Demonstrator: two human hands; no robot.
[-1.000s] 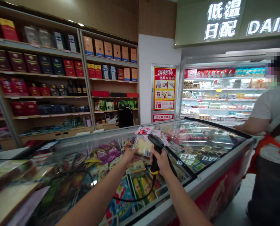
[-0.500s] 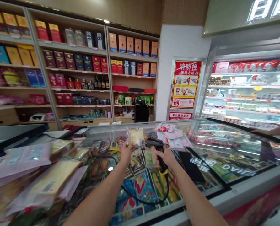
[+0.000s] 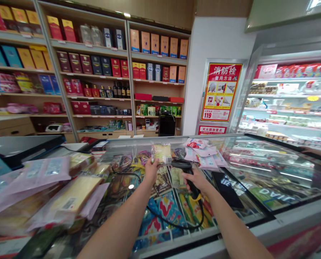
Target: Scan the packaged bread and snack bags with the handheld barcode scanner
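Left hand [image 3: 151, 172] holds a food packet [image 3: 162, 153] just beside right hand's [image 3: 196, 181] barcode scanner [image 3: 182, 166].

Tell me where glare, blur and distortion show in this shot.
In the head view, light glare streaks across the glass freezer lid; the pink-wrapped packets at lower left are blurred; the packet in the left hand looks fairly sharp; the wall shelves bow from wide-angle distortion.

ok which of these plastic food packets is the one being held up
The small clear packet of pale yellow food, pinched in the left hand; the pale pink packets lie piled on the glass freezer lid.
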